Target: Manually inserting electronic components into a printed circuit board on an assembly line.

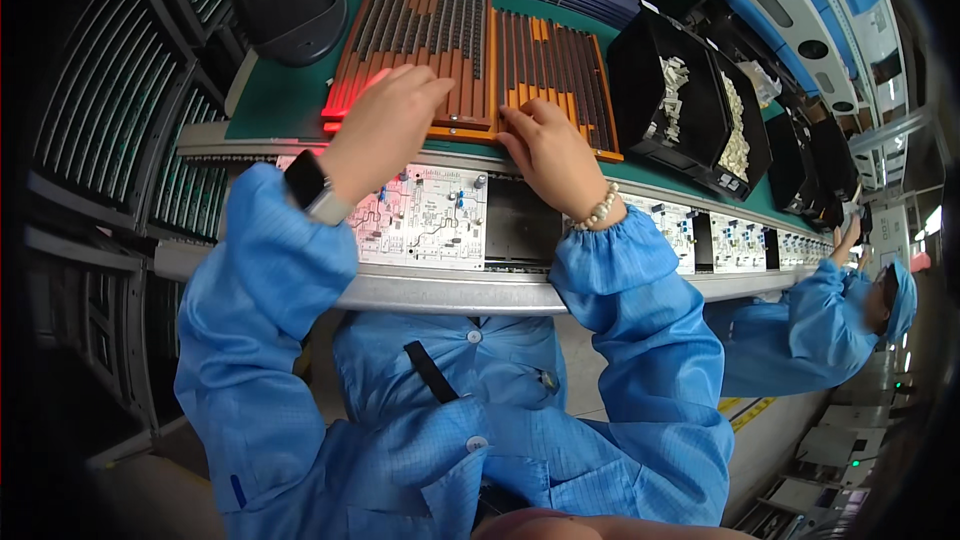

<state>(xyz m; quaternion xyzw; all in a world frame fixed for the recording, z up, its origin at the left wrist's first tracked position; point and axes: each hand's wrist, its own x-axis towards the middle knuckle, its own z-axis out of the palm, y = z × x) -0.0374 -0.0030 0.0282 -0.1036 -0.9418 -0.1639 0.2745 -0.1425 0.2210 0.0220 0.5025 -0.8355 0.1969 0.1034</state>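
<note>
My left hand [385, 130] reaches forward over the near edge of an orange slotted tray [420, 40] filled with rows of dark components, fingers curled down onto it; a red glow lights the tray corner beside it. My right hand [550, 155] rests its fingertips on the front edge of a second orange tray [560, 60] to the right. Whether either hand pinches a component is hidden by the fingers. Below the hands a white circuit board [430, 220] lies on the conveyor rail [450, 290]. I wear blue sleeves, a watch on the left wrist, a bead bracelet on the right.
Black bins [690, 100] holding small pale parts stand at right. A black scanner-like device [290, 0] sits at back left. More circuit boards [735, 240] continue along the line to the right, where another person in blue [850, 310] works. Dark racks fill the left.
</note>
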